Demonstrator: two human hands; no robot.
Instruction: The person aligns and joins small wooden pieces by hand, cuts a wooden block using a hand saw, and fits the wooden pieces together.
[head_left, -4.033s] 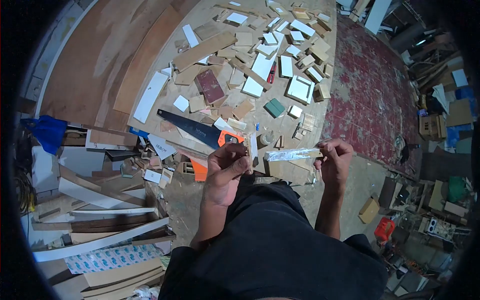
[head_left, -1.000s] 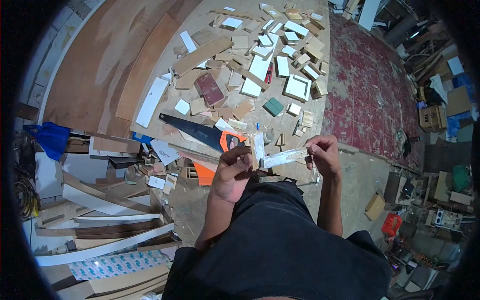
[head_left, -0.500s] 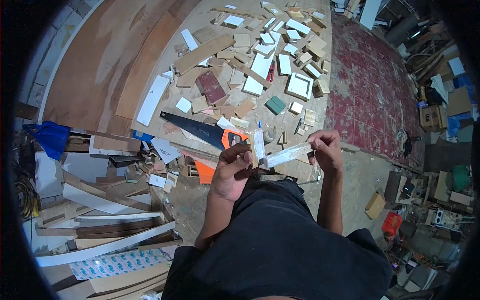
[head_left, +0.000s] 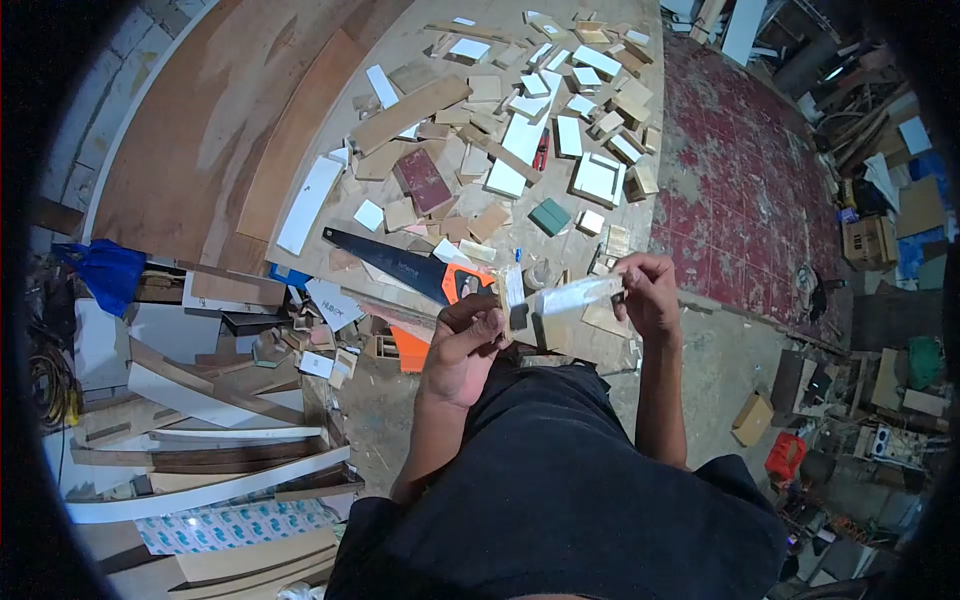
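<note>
My left hand (head_left: 458, 350) is closed on a small wood block (head_left: 513, 292) with a whitish face, held upright above the table's near edge. Pinched between the fingers of my right hand (head_left: 650, 297) is a second wood strip (head_left: 578, 296), whose broad pale face is slightly blurred. The inner end of this strip is close to the block; whether they touch I cannot tell. Just beyond my left hand lies a handsaw (head_left: 390, 264) with a dark blade and an orange handle. A clear round container (head_left: 540, 273) stands behind the two pieces.
Wood offcuts, white-faced pieces (head_left: 598, 178) among them, cover the worktable (head_left: 335, 205). A maroon block (head_left: 423, 181), a green block (head_left: 549, 216) and a red tool (head_left: 541, 152) lie there too. Long boards (head_left: 210, 490) are piled at lower left. Red flooring (head_left: 745, 190) extends at right.
The strip in my right hand has lifted slightly and turned, its inner end shifting up from beside the block. My left hand keeps its grip, almost in place. The view has shifted slightly.
</note>
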